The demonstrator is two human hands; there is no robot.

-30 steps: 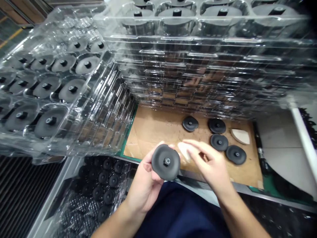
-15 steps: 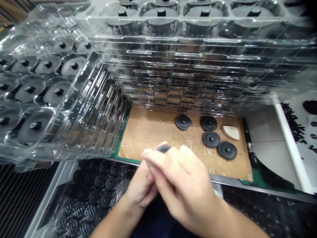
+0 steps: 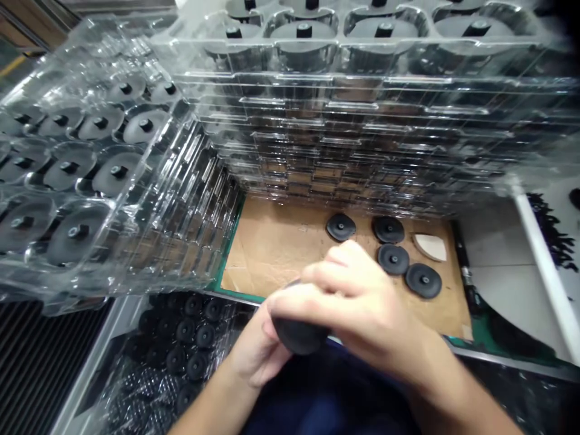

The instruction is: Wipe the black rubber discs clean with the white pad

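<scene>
Head view: at six o'clock, the left hand (image 3: 256, 356) curls round the rim of a black disc (image 3: 301, 339); the right hand (image 3: 357, 302), fingers bent, covers its top, anything else it holds hidden. Probably best: steady rim, even pressure, clear of knobbed discs (image 3: 393, 260) toward two o'clock.

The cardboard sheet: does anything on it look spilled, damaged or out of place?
No clear spill or damage shows on the cardboard sheet. The pale wedge looks odd only as the single light piece lying beside four unevenly spaced black discs. The disc in the left hand is too covered to judge.
</scene>
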